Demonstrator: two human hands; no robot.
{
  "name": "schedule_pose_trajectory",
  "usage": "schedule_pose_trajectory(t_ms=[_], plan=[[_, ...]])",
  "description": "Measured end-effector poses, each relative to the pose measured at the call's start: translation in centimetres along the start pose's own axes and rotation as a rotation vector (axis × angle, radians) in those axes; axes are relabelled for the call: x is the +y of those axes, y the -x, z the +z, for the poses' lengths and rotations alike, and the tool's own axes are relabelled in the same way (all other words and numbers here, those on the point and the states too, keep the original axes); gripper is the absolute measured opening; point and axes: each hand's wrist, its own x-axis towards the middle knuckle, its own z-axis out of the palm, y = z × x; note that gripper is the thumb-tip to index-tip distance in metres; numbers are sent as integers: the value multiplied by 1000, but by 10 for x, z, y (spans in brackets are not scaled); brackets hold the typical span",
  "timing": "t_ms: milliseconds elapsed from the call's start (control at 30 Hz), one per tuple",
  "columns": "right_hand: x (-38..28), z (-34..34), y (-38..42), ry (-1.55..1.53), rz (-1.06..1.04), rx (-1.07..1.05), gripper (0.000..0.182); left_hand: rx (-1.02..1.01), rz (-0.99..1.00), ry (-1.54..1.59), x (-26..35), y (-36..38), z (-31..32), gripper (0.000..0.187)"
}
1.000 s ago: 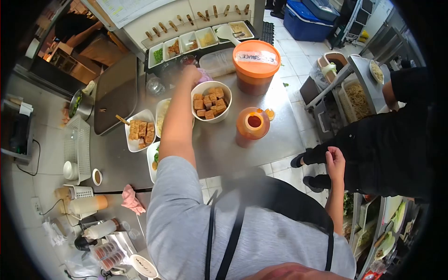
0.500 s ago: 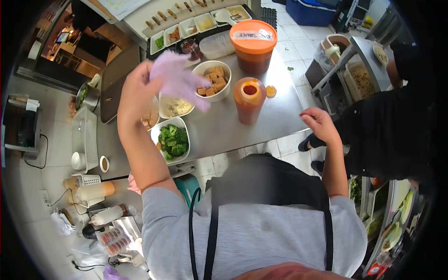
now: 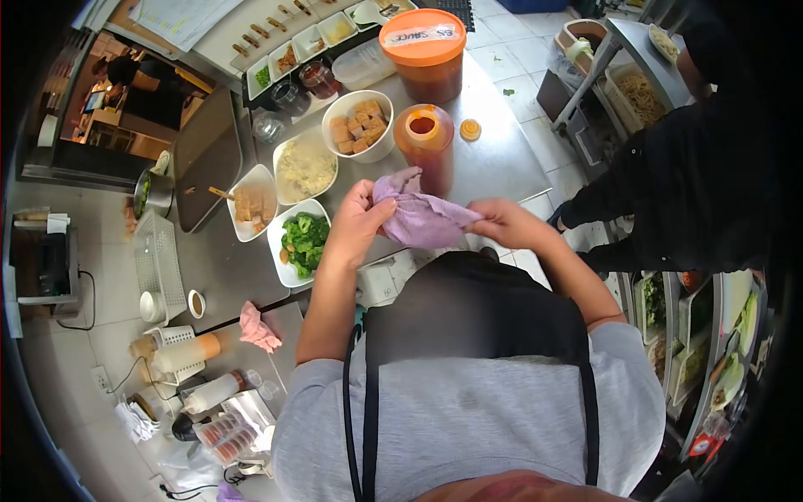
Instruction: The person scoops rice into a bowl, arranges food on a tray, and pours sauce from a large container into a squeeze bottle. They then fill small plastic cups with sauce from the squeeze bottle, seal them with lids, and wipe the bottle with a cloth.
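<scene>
The purple glove [image 3: 422, 219], a moment ago waved high in the left hand [image 3: 355, 224] alone, now hangs close to the apron with both the left and right hand [image 3: 508, 224] pinching its edges, above the worktop [image 3: 493, 163] edge, suggesting it is being opened for wearing.

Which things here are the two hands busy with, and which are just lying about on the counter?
In hand: purple cloth, gripped by left hand and right hand.
Lying about: tofu bowl, broccoli dish, open sauce bottle, orange-lidded tub, pink rag.
</scene>
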Motion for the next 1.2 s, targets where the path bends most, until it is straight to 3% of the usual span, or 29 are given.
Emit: schedule_pose_trajectory(t_ms=[67,167,267,367,467,533,700,767,900,1000,1033,1133,1200], plan=[[0,-14,11,-178,-126,109,20,-16,-45,-127,-11,-6,-11,17],[-16,-26,21,-424,-139,200,27,-31,-209,-121,-18,-9,-4,23],[-8,-24,16,-814,-264,339,33,280,374,-369,-39,-30,-3,45],[-22,-26,6,-1016,-254,425,34,418,624,-556,-14,-38,33,75],[-32,-30,0,-1160,-156,536,32,524,857,-754,-12,-56,58,93],[-37,-33,0,-1229,-78,588,28,578,825,-741,-13,-65,66,96],[-29,-40,-11,-1099,21,681,19,446,711,-491,-10,-68,62,96],[-36,-42,-19,-1122,54,727,21,296,752,-410,-17,-72,44,94],[-44,-50,-39,-1006,3,601,35,-67,641,-264,-8,-70,13,95],[-55,-54,-62,-823,-39,523,36,-141,631,-284,-4,-69,8,97],[-63,-58,-63,-731,31,420,33,-129,633,-292,-5,-69,9,97],[-82,-52,-84,-288,5,378,26,-87,626,-290,-7,-70,15,97],[-92,-49,-85,6,-121,353,19,-53,603,-250,-5,-68,18,97]])
